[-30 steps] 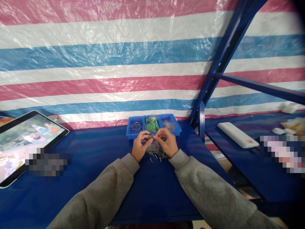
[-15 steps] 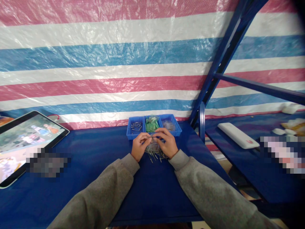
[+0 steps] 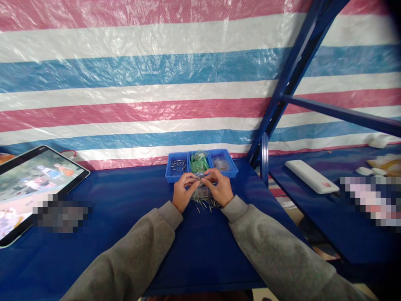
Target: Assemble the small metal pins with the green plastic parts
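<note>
My left hand (image 3: 184, 191) and my right hand (image 3: 220, 187) meet fingertip to fingertip just in front of a blue divided tray (image 3: 171, 179). Both are closed in a pinch; a small piece between them is too tiny to name. Under and between the hands lies a clear plastic bag (image 3: 200, 192), with several thin metal screw-like pins (image 3: 203, 205) spread at its front. The tray's left section has dark metal pins (image 3: 178, 165), the middle one green packets (image 3: 199, 162), and the right one small clear pieces (image 3: 221, 164).
A tablet (image 3: 40, 179) with a lit screen lies on the blue table (image 3: 125, 217) at the left. A blue metal frame (image 3: 282, 92) rises at the right. Beyond it, a white oblong device (image 3: 311, 177) rests on another table. Striped plastic sheeting (image 3: 140, 108) hangs behind.
My fingertips have shifted slightly, and the right hand's fingers sit a little lower and more bent. A shiny clear bit now shows above the fingertips. The view has moved very slightly.
</note>
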Available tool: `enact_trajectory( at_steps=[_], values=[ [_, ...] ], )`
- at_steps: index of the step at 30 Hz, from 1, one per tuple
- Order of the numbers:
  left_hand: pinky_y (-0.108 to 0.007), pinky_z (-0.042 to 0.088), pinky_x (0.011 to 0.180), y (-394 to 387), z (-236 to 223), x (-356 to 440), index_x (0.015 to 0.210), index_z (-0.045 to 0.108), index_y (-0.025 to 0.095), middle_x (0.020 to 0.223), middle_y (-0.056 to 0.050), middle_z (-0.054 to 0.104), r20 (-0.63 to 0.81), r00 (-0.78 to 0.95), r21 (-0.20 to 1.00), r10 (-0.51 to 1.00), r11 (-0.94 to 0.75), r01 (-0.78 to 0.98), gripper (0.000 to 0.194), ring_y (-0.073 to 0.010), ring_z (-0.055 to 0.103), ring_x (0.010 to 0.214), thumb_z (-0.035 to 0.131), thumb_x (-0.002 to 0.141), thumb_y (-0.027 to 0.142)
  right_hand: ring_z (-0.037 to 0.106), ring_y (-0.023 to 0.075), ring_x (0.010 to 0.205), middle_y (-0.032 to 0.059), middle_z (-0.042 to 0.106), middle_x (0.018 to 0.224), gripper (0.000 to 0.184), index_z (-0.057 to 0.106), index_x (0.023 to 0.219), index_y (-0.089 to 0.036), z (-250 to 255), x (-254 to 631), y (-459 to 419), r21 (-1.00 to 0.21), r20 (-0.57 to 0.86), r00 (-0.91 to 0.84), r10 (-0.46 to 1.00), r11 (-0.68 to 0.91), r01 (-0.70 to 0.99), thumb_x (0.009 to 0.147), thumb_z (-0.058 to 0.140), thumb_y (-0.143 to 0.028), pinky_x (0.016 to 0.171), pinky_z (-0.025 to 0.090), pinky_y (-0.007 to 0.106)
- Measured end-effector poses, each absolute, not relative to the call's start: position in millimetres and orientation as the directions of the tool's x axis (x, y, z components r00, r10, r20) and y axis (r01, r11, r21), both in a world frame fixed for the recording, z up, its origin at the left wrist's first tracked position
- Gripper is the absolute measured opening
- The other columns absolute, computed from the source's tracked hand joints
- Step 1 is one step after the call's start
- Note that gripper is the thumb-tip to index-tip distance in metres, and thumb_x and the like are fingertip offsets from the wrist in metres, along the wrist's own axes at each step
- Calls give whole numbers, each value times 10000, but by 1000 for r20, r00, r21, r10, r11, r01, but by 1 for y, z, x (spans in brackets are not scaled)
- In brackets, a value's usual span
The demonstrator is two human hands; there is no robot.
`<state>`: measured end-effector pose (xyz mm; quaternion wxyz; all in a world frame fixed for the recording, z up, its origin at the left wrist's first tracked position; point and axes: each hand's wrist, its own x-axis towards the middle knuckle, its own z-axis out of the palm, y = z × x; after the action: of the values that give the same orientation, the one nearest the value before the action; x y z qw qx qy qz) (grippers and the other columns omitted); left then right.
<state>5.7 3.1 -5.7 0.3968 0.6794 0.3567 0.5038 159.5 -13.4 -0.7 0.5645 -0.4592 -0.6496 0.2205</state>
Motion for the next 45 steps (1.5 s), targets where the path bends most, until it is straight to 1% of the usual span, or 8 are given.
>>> enact_trajectory(
  at_steps=[5,10,15,20,27,32,36,45],
  values=[
    [-241,491,605,0,1,5,1083,405,191,728,-3,642,363,219,927,906,-375,14,360,-141,635,643,583,796,318,607,155,665,37,656,789,150,623,861,-205,5,161,-18,-742,569,-37,821,533,407,847,489,-273,641,491,284],
    [-222,464,561,2,2,5,954,488,167,690,3,620,369,206,926,906,-378,2,252,-104,571,550,568,800,349,599,158,763,65,610,984,206,632,994,-217,8,162,-19,-685,624,-137,769,624,376,827,516,-248,652,504,283],
    [-239,469,640,3,2,3,873,608,137,763,-31,595,448,235,869,863,-481,111,225,-130,573,690,544,820,346,572,170,790,61,597,857,160,644,864,-205,3,161,-14,-629,667,-99,739,628,458,845,517,-300,696,491,293],
    [-257,468,696,5,3,2,793,649,151,921,-59,560,587,190,751,787,-617,235,165,-154,555,818,624,762,311,548,181,837,77,559,895,174,602,820,-181,3,163,-12,-597,693,-52,719,612,519,864,480,-296,728,473,308],
    [-257,478,734,5,-4,6,896,562,148,821,-32,609,446,241,877,862,-475,77,205,-136,594,756,614,770,301,568,159,699,46,614,780,175,591,826,-186,1,163,-11,-642,645,-52,763,577,506,868,466,-300,672,462,284],
    [-248,475,722,5,-6,5,1020,466,172,750,-1,609,393,242,911,887,-411,27,313,-126,594,720,619,770,281,581,141,625,13,637,724,179,578,971,-187,2,162,-13,-699,614,-1,790,544,464,832,524,-286,646,476,267],
    [-251,474,734,4,-4,4,991,484,170,781,-12,609,397,228,910,889,-414,26,267,-131,599,736,611,777,268,609,154,701,38,669,815,166,640,866,-194,5,162,-15,-666,640,-27,768,573,478,851,491,-267,688,482,277],
    [-287,477,759,5,-4,-1,1024,601,164,1002,-73,623,468,273,860,841,-504,78,236,-171,593,836,538,797,168,635,179,882,23,685,964,269,657,1000,-235,3,166,-16,-643,652,-56,756,590,489,832,463,-152,812,493,315]
  ],
)
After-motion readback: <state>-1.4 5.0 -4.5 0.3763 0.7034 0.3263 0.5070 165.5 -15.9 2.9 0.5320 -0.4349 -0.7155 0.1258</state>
